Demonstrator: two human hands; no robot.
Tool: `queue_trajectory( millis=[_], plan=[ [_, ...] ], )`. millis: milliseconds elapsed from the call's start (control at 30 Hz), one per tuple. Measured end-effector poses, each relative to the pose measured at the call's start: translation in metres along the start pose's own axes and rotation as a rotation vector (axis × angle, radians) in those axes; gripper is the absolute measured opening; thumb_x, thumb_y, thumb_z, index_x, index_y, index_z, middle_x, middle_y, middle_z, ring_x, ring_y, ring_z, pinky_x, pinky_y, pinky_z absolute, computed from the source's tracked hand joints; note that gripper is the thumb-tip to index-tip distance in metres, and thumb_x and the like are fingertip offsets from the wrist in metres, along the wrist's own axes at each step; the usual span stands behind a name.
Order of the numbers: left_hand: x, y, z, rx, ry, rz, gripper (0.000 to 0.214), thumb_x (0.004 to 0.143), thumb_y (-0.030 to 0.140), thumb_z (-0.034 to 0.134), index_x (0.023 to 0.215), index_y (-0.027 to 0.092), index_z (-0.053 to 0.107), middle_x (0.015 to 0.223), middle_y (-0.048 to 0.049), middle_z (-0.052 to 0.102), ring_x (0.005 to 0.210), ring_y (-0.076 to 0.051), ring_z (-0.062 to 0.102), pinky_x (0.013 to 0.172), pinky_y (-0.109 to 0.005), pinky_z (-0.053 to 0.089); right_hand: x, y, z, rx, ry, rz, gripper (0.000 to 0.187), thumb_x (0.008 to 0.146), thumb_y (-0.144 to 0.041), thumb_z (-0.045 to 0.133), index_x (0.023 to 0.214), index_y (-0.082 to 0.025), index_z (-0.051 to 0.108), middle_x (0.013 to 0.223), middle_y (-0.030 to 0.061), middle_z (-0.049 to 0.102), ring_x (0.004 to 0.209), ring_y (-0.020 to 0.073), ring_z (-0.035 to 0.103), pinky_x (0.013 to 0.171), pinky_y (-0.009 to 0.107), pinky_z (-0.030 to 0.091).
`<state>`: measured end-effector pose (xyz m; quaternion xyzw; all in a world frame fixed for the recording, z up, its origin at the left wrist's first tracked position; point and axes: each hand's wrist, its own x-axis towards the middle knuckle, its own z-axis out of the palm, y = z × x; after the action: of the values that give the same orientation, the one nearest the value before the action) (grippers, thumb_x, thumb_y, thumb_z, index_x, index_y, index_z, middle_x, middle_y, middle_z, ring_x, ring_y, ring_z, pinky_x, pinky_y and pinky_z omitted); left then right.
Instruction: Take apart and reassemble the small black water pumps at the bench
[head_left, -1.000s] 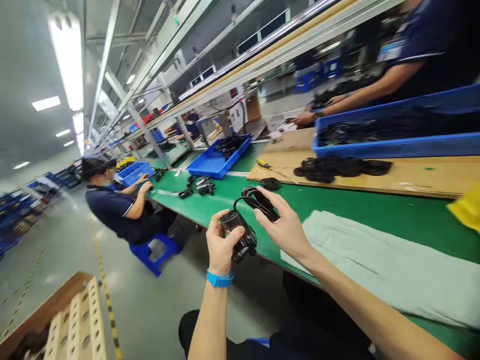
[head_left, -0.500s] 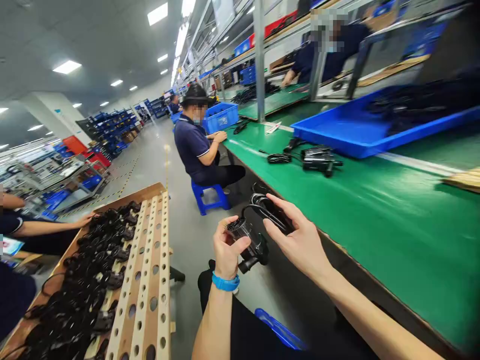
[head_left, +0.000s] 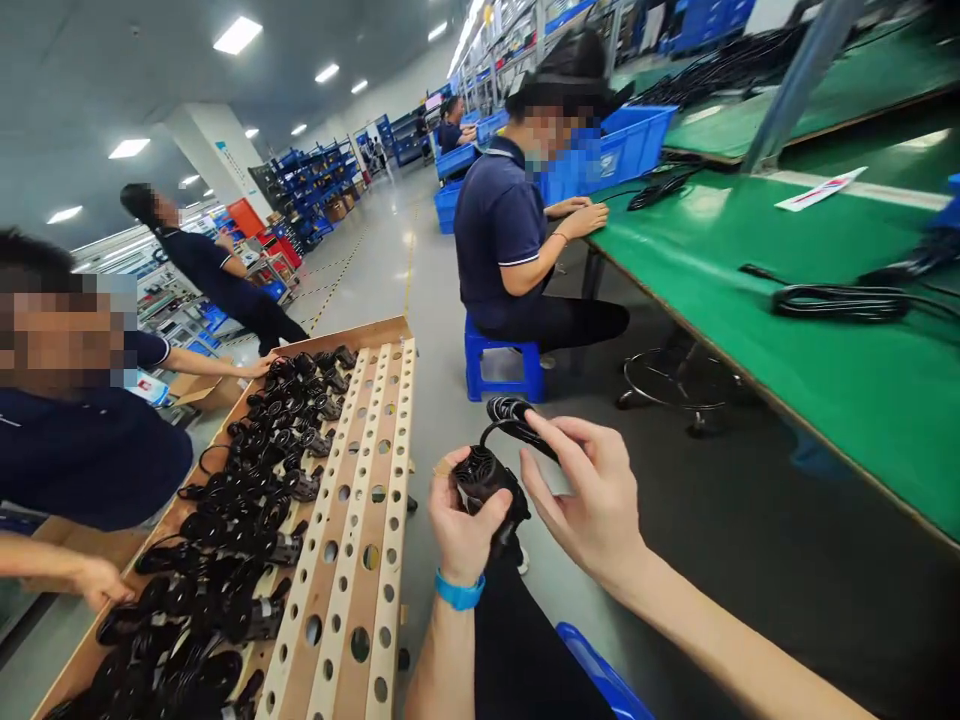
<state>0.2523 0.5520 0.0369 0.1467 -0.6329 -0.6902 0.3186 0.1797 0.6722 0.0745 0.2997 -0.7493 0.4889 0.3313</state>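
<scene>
My left hand (head_left: 469,525) is closed round a small black pump (head_left: 482,472) with a grooved round end facing up. A black cable leads from that pump to a bundled coil (head_left: 508,410). My right hand (head_left: 589,490) has its thumb and fingers on the coil, pinching it beside the pump. Part of the coil is hidden behind the fingers. Both hands are held over the gap between the green workbench (head_left: 847,390) and a wooden trolley (head_left: 409,400). The pump's lower side is mostly covered by my left hand.
Rows of black pumps with coiled cables (head_left: 277,470) lie on the trolley, beside its perforated strips. A person (head_left: 90,450) reaches over its left side. Another person sits on a blue stool (head_left: 504,360) ahead. A cable bundle (head_left: 840,300) lies on the workbench.
My view has turned left, bringing more of the trolley and the people on the left into sight. Both hands keep hold of the pump and its cable, and the pump has tilted.
</scene>
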Motion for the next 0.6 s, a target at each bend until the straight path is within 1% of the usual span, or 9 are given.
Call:
queue_trajectory(
  millis=[33,100,200,300,400,467,500,533,600],
  plan=[
    [-0.002,-0.002,-0.003,0.090,0.054,0.046,0.056,0.071,0.037,0.087,0.120,0.020,0.064,0.112,-0.0100,0.073,0.102,-0.025,0.071,0.092,-0.039,0.057,-0.003,-0.005,0.006,0.071,-0.032,0.022,0.034,0.094,-0.023,0.063,0.128,-0.025,0.066,0.104,0.0103,0.068,0.096,0.0255,0.066,0.084,0.042,0.057],
    [-0.007,-0.004,-0.011,0.253,0.146,0.155,0.049,0.076,0.035,0.084,0.120,0.022,0.066,0.117,-0.0109,0.072,0.108,-0.026,0.069,0.097,-0.042,0.056,-0.011,-0.014,0.020,0.264,-0.183,0.164,0.023,0.096,-0.030,0.061,0.117,-0.025,0.070,0.098,0.0080,0.070,0.091,0.0234,0.068,0.080,0.039,0.058],
    [-0.013,-0.005,-0.028,0.459,0.211,0.385,0.047,0.077,0.031,0.085,0.120,0.027,0.068,0.117,-0.0107,0.073,0.112,-0.029,0.068,0.104,-0.048,0.051,-0.027,-0.023,0.044,0.572,-0.474,0.482,0.028,0.096,-0.044,0.057,0.107,-0.024,0.074,0.108,0.0084,0.075,0.105,0.0268,0.070,0.093,0.042,0.059],
    [-0.015,-0.002,-0.048,0.626,0.206,0.552,0.055,0.071,0.032,0.089,0.122,0.029,0.068,0.117,-0.0108,0.074,0.109,-0.032,0.070,0.106,-0.053,0.049,-0.043,-0.026,0.068,0.818,-0.640,0.738,0.034,0.096,-0.048,0.056,0.114,-0.026,0.075,0.120,0.0082,0.075,0.119,0.0301,0.067,0.106,0.046,0.054],
    [-0.019,0.004,-0.067,0.814,0.221,0.555,0.045,0.074,0.033,0.085,0.116,0.028,0.072,0.117,-0.0116,0.074,0.105,-0.033,0.070,0.100,-0.052,0.052,-0.053,-0.033,0.088,1.013,-0.744,0.897,0.036,0.095,-0.046,0.057,0.122,-0.029,0.073,0.128,0.0114,0.072,0.124,0.0334,0.065,0.101,0.047,0.058],
    [-0.024,0.010,-0.079,0.924,0.281,0.532,0.034,0.077,0.032,0.080,0.110,0.028,0.076,0.113,-0.0113,0.075,0.102,-0.032,0.070,0.098,-0.051,0.053,-0.056,-0.041,0.097,1.071,-0.845,0.933,0.037,0.095,-0.044,0.054,0.125,-0.030,0.072,0.130,0.0124,0.071,0.124,0.0354,0.065,0.095,0.048,0.061],
    [-0.029,0.013,-0.084,0.960,0.317,0.519,0.031,0.078,0.033,0.079,0.108,0.028,0.077,0.112,-0.0108,0.075,0.102,-0.032,0.071,0.098,-0.050,0.053,-0.058,-0.046,0.100,1.072,-0.896,0.912,0.038,0.096,-0.044,0.052,0.126,-0.031,0.072,0.130,0.0118,0.071,0.123,0.0357,0.066,0.093,0.048,0.062],
    [-0.034,0.016,-0.090,0.980,0.348,0.505,0.030,0.078,0.035,0.079,0.107,0.028,0.077,0.112,-0.0102,0.076,0.101,-0.032,0.071,0.098,-0.049,0.053,-0.060,-0.051,0.103,1.061,-0.942,0.852,0.040,0.098,-0.044,0.048,0.129,-0.033,0.070,0.131,0.0104,0.070,0.122,0.0350,0.067,0.093,0.047,0.063],
    [-0.046,0.025,-0.104,0.982,0.406,0.459,0.032,0.077,0.040,0.080,0.107,0.028,0.077,0.115,-0.0091,0.076,0.102,-0.031,0.071,0.098,-0.048,0.054,-0.066,-0.063,0.106,1.016,-1.036,0.576,0.045,0.102,-0.045,0.038,0.140,-0.037,0.060,0.137,0.0072,0.067,0.124,0.0323,0.066,0.096,0.045,0.062]
  ],
)
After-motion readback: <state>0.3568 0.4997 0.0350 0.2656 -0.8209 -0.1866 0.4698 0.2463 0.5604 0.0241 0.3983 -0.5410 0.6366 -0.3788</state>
